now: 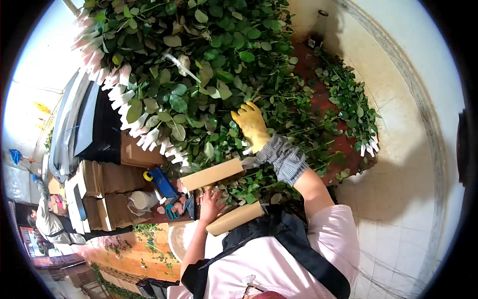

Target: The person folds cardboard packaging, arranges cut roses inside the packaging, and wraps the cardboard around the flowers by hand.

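My right hand (250, 126), in a yellow glove with a grey striped cuff, reaches over a big heap of leafy rose stems (219, 65). Its thumb stands apart from the fingertips, which rest among the leaves, and no stem shows clearly in its grasp. Bare, my left hand (211, 205) lies between two long tan cardboard pieces (213, 174), its fingers spread near the lower edge of the upper one. The second cardboard piece (236, 218) lies close to my body. White and pale pink sleeves (119, 94) cover the flower ends along the heap's left side.
Blue-handled scissors (173, 212), a blue tape dispenser (162, 182) and a white roll (143, 200) sit left of my left hand. Stacked cardboard (107, 192) stands beyond. A smaller rose bundle (348, 94) and a dark bottle (318, 30) are to the right. Another person (55, 222) works far left.
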### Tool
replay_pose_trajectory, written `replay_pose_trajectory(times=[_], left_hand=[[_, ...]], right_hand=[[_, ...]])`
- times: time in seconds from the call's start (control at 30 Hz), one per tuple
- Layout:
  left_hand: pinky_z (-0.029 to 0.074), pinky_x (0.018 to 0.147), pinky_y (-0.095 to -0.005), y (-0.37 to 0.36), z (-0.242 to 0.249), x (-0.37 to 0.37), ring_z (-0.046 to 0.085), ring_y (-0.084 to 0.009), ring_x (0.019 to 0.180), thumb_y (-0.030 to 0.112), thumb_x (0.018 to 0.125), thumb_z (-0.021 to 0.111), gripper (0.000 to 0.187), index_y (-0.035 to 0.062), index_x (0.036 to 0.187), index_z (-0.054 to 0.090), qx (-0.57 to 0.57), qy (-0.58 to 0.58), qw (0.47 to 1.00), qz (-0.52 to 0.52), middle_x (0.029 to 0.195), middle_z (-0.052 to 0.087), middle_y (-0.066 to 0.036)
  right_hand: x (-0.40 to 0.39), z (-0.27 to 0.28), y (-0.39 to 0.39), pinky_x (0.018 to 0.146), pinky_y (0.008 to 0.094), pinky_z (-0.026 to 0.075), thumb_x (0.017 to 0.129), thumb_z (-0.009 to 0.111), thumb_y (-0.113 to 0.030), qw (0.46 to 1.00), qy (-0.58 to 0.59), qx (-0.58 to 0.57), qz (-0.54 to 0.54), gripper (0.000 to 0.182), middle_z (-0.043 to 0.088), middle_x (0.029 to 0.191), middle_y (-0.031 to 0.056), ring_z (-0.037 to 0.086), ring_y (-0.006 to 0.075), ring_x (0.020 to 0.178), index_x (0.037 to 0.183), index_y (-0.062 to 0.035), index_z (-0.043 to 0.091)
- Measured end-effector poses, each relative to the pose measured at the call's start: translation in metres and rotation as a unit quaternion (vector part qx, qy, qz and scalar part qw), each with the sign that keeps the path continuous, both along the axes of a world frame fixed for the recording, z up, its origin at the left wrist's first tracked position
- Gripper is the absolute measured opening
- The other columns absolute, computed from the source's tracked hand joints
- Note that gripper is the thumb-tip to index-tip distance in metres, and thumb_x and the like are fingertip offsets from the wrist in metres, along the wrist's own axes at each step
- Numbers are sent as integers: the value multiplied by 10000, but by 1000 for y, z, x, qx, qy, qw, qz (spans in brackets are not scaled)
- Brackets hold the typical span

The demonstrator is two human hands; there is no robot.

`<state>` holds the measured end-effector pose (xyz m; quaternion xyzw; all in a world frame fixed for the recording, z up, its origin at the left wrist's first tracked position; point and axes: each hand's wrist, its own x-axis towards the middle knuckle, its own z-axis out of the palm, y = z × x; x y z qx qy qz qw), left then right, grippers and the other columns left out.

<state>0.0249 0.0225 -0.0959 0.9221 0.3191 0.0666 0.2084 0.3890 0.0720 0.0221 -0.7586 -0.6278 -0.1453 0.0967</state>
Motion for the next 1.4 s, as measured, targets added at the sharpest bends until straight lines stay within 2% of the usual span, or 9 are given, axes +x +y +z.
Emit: replay_pose_trajectory(times=[0.17, 0.3, 0.5, 0.73, 0.97, 1.17, 1.3, 1.37, 1.4], left_hand=[[385, 1007, -542, 1, -4, -2, 482, -382, 1216, 291, 723, 802, 629, 154, 1292, 573, -5, -4, 1000, -2, 1375, 459, -169], [352, 1033, -545, 0, -8, -5, 458, -380, 1237, 348, 745, 782, 627, 174, 1309, 570, -6, 6, 1000, 18, 1341, 464, -175], [337, 1051, -531, 1, -24, -8, 446, -364, 1257, 408, 745, 769, 662, 197, 1335, 553, 67, 12, 998, 7, 1325, 491, -182], [371, 1016, -473, -3, -6, -8, 478, -334, 1202, 309, 740, 777, 553, 178, 1250, 608, -41, -34, 998, 38, 1241, 523, -131], [382, 994, -466, -2, 4, -8, 478, -347, 1178, 289, 722, 785, 539, 179, 1221, 611, -50, -37, 997, 34, 1221, 513, -139], [428, 970, -471, 7, 18, -32, 504, -364, 1175, 301, 808, 741, 442, 129, 1196, 618, -21, -128, 990, 50, 1252, 542, -122], [485, 827, -448, 2, -3, -58, 615, -352, 1016, 214, 878, 651, 276, 44, 1093, 623, -135, -111, 961, 213, 1081, 644, -181], [512, 744, -451, 1, -17, -59, 653, -380, 848, 244, 932, 593, 245, 26, 1025, 654, -374, -40, 877, 300, 884, 681, -197], [530, 708, -476, -5, -13, -54, 677, -380, 772, 436, 1026, 394, 541, 28, 884, 719, -338, -41, 903, 263, 763, 695, -187]], right_hand=[[5, 21, -62, 810, 322, 494, 821, 680, -29, 985, -90, -39, -140, 253, 618, 723, 23, 611, 175, 756, 1032, -167, 692], [50, 55, -133, 713, 331, 525, 831, 659, 0, 947, 251, 196, 34, 229, 691, 879, 99, 654, 240, 805, 1051, -45, 709], [42, 45, -212, 849, 290, 528, 879, 624, 25, 851, 518, 7, -88, 298, 682, 1163, 119, 663, 185, 982, 1168, -26, 677], [2, -59, -229, 772, 382, 555, 843, 700, -65, 969, 216, -48, -109, 278, 706, 983, 160, 667, 350, 892, 1121, -67, 705], [15, -147, -221, 684, 417, 521, 837, 583, -81, 995, 11, -95, -39, 197, 684, 824, 96, 654, 307, 803, 982, -108, 714], [-14, -28, -179, 707, 456, 516, 791, 708, -226, 938, -54, -336, -72, 377, 697, 941, 125, 664, 328, 843, 1148, -120, 649], [-111, 52, -110, 999, 366, 471, 900, 647, -175, 864, 232, -422, 148, 414, 667, 1204, 100, 623, 251, 1127, 1307, -135, 583], [-163, 37, -89, 1053, 388, 449, 896, 653, -116, 705, 526, -315, 357, 485, 615, 1301, 118, 609, 285, 1145, 1368, -122, 537], [-181, -6, -85, 1051, 408, 447, 903, 637, -104, 651, 559, -327, 395, 521, 587, 1342, 126, 604, 287, 1153, 1404, -122, 496]])
